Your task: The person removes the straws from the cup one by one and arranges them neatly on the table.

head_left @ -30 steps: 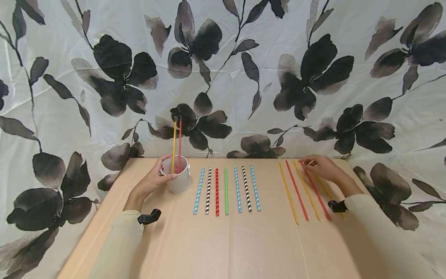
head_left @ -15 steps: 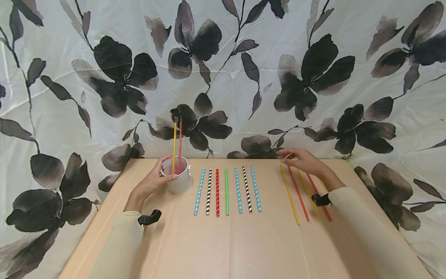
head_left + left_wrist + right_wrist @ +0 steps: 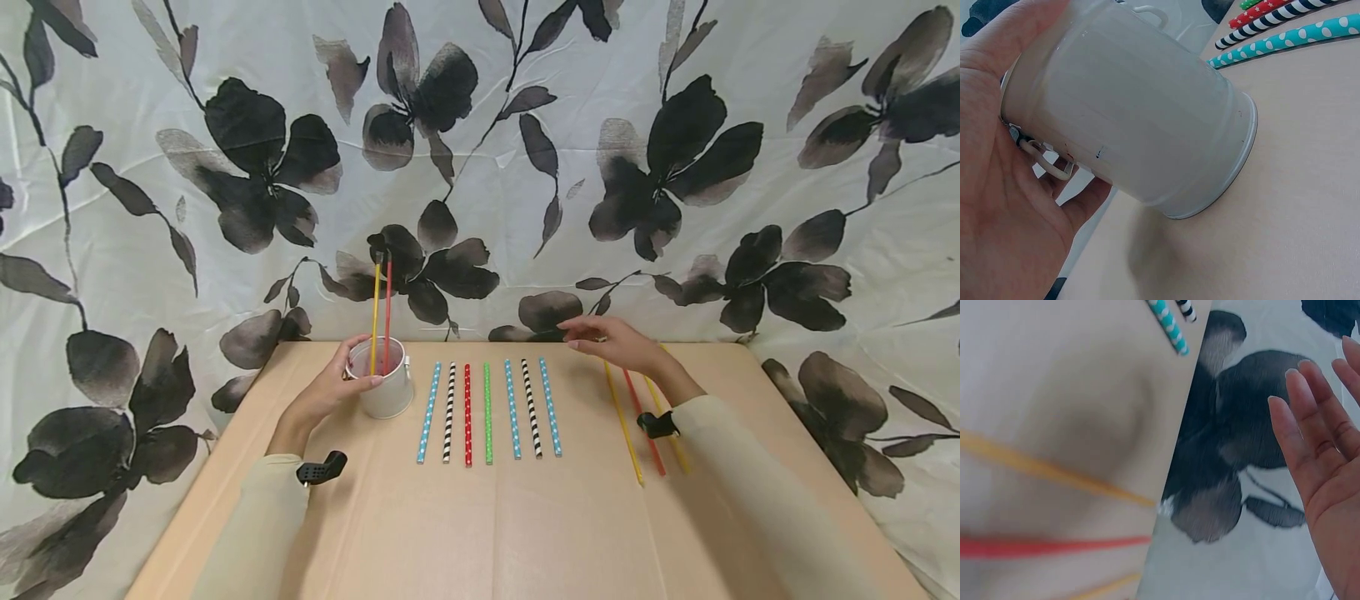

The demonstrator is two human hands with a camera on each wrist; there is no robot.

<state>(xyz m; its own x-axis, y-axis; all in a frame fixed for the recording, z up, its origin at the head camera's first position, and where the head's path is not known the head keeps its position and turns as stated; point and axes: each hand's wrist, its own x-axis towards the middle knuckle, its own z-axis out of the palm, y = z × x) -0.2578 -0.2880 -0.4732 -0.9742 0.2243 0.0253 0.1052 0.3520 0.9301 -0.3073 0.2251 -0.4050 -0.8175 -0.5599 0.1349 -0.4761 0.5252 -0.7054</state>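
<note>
At the table's back left, my left hand (image 3: 333, 383) grips a small white metal bucket (image 3: 387, 393), thumb over its near rim and fingers behind. A yellow straw (image 3: 376, 308) and a red straw (image 3: 388, 308) stand upright in it. The bucket's wall (image 3: 1129, 112) and its wire handle fill much of the left wrist view. My right hand (image 3: 618, 343) hovers at the back edge, fingers extended and holding nothing. Under and beside it lie thin plain straws, a yellow one (image 3: 624, 425) and a red one (image 3: 643, 425) among them; my forearm hides others.
Several patterned paper straws lie side by side mid-table: blue dotted (image 3: 429, 412), black-and-white striped (image 3: 449, 412), red (image 3: 468, 417) and green (image 3: 487, 412) ones among them. A floral cloth (image 3: 540, 167) hangs behind the wooden table (image 3: 450, 533).
My right hand has moved left from over the rightmost plain straws to between the plain and patterned rows. My left hand and the bucket have stayed put.
</note>
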